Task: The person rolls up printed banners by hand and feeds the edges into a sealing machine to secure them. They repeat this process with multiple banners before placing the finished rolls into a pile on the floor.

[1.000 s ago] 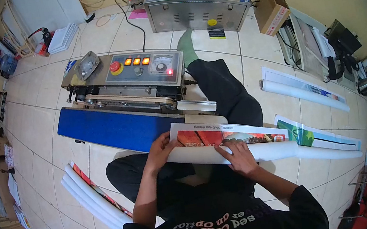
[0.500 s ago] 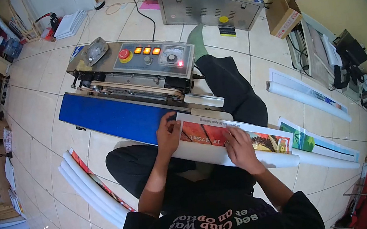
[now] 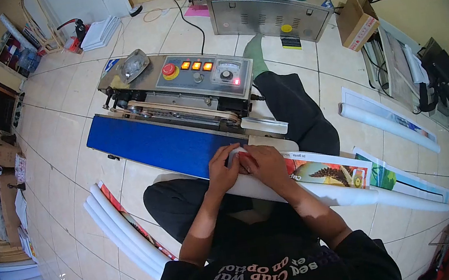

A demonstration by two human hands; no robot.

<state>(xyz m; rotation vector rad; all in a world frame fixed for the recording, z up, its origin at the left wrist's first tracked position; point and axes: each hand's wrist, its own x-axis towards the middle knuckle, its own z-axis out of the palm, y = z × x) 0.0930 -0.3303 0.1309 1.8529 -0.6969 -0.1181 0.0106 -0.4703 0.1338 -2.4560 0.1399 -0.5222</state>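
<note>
Across my lap lies a partly rolled printed banner (image 3: 331, 171), white outside with red and fruit pictures on its exposed strip. My left hand (image 3: 223, 169) is closed on the banner's left end, thumb against the curled-up corner. Beside it, my right hand (image 3: 266, 167) grips the same end, its fingers bent over the folded red part. Both hands nearly touch and hide some of this end. Just beyond them is a band sealing machine (image 3: 203, 83) with lit orange switches and a blue conveyor belt (image 3: 151, 144).
Several rolled prints (image 3: 128, 226) lie on the tiled floor at left. Another roll with a green print (image 3: 379, 176) is at right, and one more roll (image 3: 386, 121) lies farther right. A second metal machine (image 3: 270, 15) and a cardboard box (image 3: 357, 20) stand at the back.
My right hand has moved left along the banner to join my left hand. The banner's left end is now curled up between them. The view has shifted slightly.
</note>
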